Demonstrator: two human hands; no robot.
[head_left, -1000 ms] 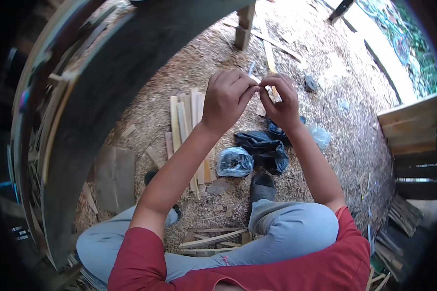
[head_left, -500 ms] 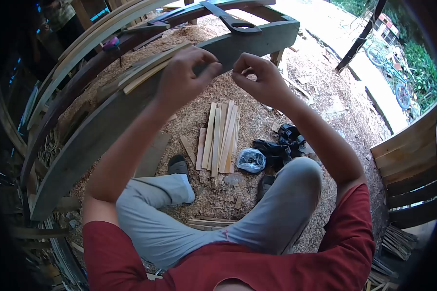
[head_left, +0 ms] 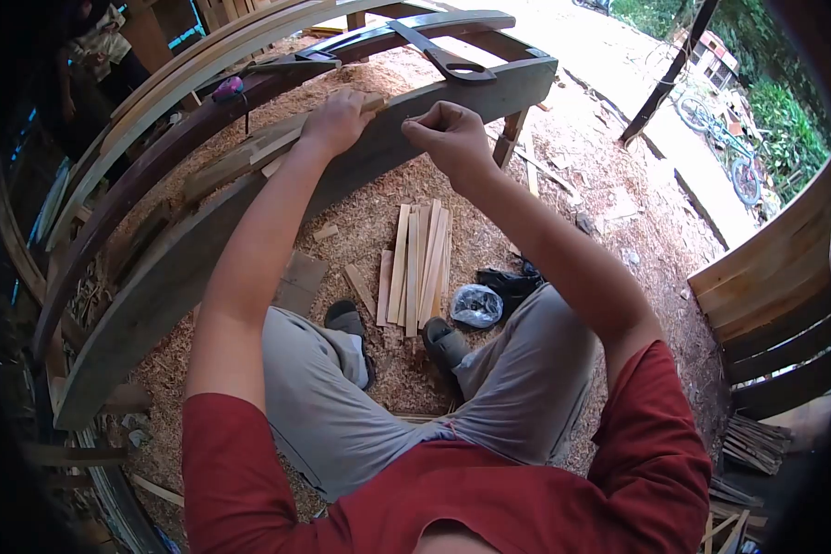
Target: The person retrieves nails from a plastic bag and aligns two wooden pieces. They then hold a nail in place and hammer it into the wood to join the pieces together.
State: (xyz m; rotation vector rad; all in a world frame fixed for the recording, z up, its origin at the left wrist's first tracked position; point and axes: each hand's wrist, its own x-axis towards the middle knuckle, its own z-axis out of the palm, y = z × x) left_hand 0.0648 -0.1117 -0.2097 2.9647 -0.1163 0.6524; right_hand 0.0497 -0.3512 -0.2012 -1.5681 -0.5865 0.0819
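Note:
My left hand [head_left: 334, 124] is closed over the end of a pale wooden strip [head_left: 373, 102] that lies along the grey curved plank [head_left: 157, 305]. More of the wood shows behind the wrist. Just to the right, my right hand [head_left: 451, 137] is pinched, thumb and fingertips together, in front of the plank's edge. Whatever it holds is too small to make out. Beyond it a hand saw [head_left: 452, 65] lies across the planks. On the ground between my feet rests a bundle of thin wooden strips [head_left: 420, 263].
A clear plastic bag [head_left: 476, 306] and a black bag [head_left: 517, 280] lie by my right knee. A pink-and-dark tool [head_left: 229, 89] sits on the dark curved beam [head_left: 129, 185]. Wood shavings cover the ground. Another person [head_left: 102, 46] stands at upper left; a bicycle [head_left: 746, 175] is outside.
My left hand has come down onto the wooden strip from above the plank. The right hand has shifted slightly left, still pinched. My right foot and knee have moved inward.

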